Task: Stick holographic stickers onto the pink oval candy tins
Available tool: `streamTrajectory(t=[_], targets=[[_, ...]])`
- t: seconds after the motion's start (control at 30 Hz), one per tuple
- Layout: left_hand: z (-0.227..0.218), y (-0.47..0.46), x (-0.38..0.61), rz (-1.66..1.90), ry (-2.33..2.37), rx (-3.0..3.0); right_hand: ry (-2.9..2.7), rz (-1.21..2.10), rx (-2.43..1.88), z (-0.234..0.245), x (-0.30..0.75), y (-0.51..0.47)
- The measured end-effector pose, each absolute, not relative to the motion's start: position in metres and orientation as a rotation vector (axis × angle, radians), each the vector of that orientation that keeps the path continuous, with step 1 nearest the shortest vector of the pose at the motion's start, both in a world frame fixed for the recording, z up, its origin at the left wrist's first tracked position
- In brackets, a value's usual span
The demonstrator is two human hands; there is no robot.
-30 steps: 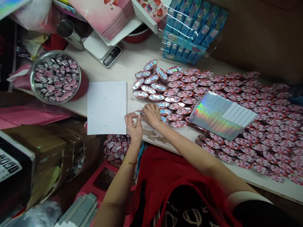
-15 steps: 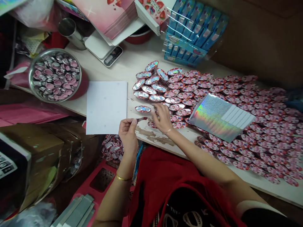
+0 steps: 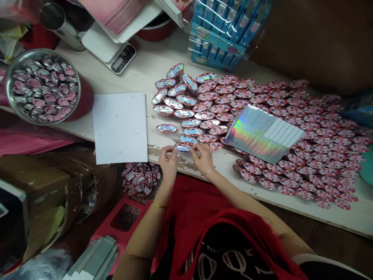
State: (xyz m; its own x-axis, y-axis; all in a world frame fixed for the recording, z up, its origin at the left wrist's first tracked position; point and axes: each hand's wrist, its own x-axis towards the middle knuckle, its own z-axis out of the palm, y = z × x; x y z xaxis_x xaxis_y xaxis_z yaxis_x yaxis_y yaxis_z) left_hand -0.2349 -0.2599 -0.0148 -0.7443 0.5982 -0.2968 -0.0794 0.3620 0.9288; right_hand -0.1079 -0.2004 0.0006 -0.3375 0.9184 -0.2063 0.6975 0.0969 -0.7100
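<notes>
Head camera: shiny oval container (image 3: 183,147) is gripped by left hand (image 3: 168,162) and right hand (image 3: 203,158); "CARAMELO" is printed on blue packs (image 3: 217,41).

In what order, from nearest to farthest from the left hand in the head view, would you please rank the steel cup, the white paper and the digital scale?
1. White paper: just to the left of the left hand.
2. Digital scale: farther up and left, across the table.
3. Steel cup: farthest, at the upper left, past the scale.
</notes>
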Motion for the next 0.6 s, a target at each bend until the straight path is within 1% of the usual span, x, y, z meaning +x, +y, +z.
streamTrajectory(t=[0.13,0.27,0.4,0.5,0.6], targets=[[-0.029,-0.259,-0.241,1.325,2.199,0.729,-2.366,0.844,-1.6,-0.004,-0.108,-0.196],[-0.036,-0.258,-0.239,1.271,2.231,0.803,-2.484,0.724,-1.539,-0.011,-0.109,-0.196],[-0.043,-0.258,-0.238,1.224,2.281,0.792,-2.448,0.766,-1.543,-0.018,-0.109,-0.197],[-0.048,-0.261,-0.247,1.273,2.233,0.583,-2.389,0.826,-1.561,-0.018,-0.11,-0.199],[-0.042,-0.257,-0.256,1.316,2.17,0.495,-2.399,0.87,-1.468,-0.009,-0.103,-0.196]])
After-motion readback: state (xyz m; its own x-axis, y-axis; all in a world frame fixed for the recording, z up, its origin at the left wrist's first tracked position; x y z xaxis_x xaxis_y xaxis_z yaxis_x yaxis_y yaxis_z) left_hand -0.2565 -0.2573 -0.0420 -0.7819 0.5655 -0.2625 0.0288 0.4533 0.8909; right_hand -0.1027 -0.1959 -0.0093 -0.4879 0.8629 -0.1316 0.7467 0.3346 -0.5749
